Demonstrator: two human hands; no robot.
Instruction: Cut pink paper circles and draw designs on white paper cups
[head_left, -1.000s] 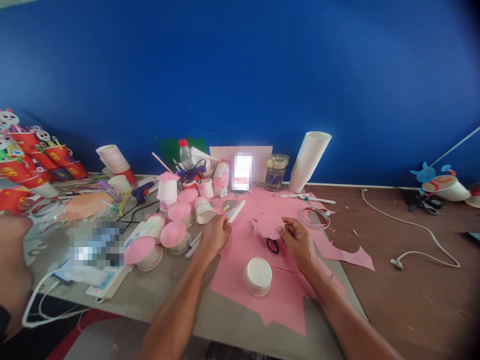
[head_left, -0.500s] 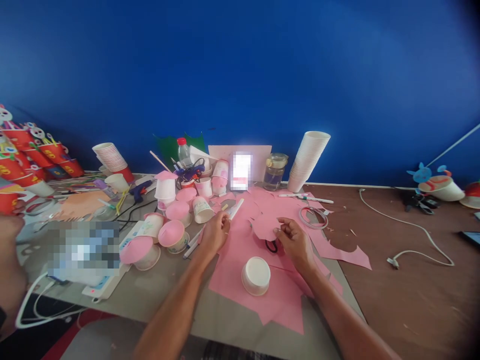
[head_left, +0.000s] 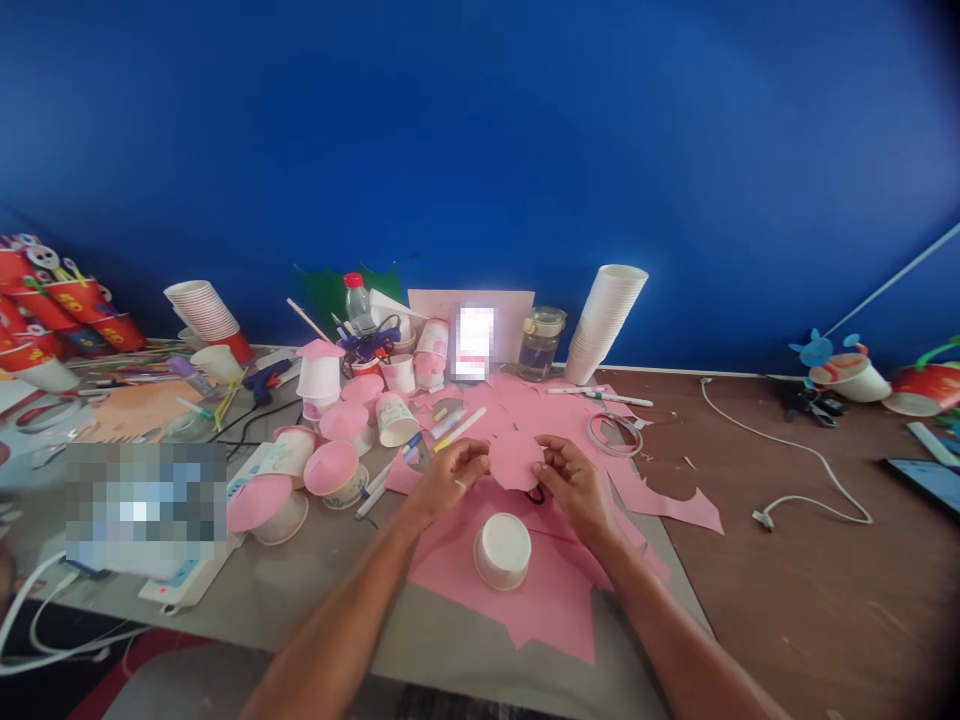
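Note:
A roughly round piece of pink paper (head_left: 516,462) is raised above the table between my two hands. My right hand (head_left: 576,485) pinches its right edge, thumb and fingers closed. My left hand (head_left: 452,475) has its fingers closed at the paper's left edge. Below the paper, a white paper cup (head_left: 504,552) stands upside down on the pink paper sheets (head_left: 551,620). The black handle of what looks like scissors (head_left: 535,495) peeks out under the round piece. Left of my left hand lie several markers (head_left: 459,428).
On the left are paper cups with pink tops (head_left: 334,470), a power strip (head_left: 196,570) and a glue gun (head_left: 274,378). Behind stand a lit phone (head_left: 474,343), a glass jar (head_left: 541,343) and a tall cup stack (head_left: 609,322). Right: a tape roll (head_left: 615,434) and a white cable (head_left: 810,440).
My left hand has moved from a white marker to the left edge of the round pink paper. My right hand still holds the paper. The view has shifted slightly to the right.

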